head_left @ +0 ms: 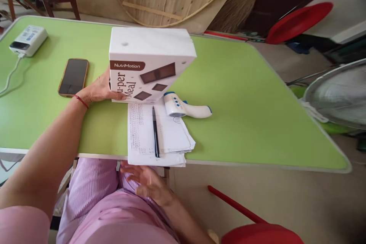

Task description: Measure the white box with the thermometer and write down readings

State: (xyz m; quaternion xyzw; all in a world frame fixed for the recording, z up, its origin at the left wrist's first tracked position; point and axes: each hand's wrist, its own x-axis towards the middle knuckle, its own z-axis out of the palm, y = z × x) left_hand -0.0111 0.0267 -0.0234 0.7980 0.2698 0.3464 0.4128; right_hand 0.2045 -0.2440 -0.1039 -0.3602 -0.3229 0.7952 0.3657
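Observation:
My left hand (100,87) grips the lower left side of a white NutriMotion meal box (154,42), its thumb across the printed front. The box is upright over the back edge of a stack of papers (174,133); whether its base rests on the table I cannot tell. On the papers lies a black pen (156,133). A white and blue infrared thermometer (185,107) lies beside the box, partly on the papers. Below the table edge, my right hand (148,183) hovers near my lap, fingers apart and holding nothing.
The green table (243,114) carries a phone (73,77) left of my left hand and a white device (28,40) with a cable at the far left. A fan (340,91) stands off the right edge. A red stool (260,234) is at the lower right.

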